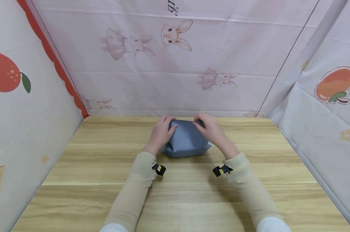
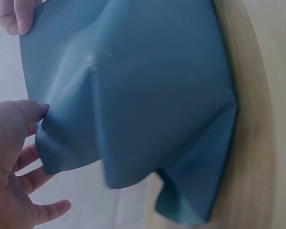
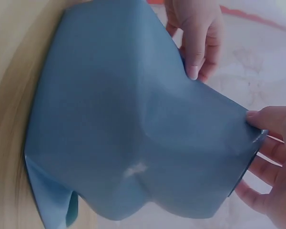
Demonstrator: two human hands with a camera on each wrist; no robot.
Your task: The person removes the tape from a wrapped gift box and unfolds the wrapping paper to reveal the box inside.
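Note:
A smooth blue-grey sheet, folded into a bulging bundle with pointed flaps at both lower sides, stands on the table towards the back wall. My left hand pinches its upper edge at the left corner, thumb in front and fingers behind. At the right corner of the same edge, my right hand pinches it likewise. The left wrist view shows creases in the sheet and a loose folded flap low down. A matching flap hangs at the other end of the sheet in the right wrist view. Its inside is hidden.
The wood-grain table runs under both forearms. A pink rabbit-print cloth forms the back wall, close behind the hands. White fruit-print cloths stand along the left side and right side.

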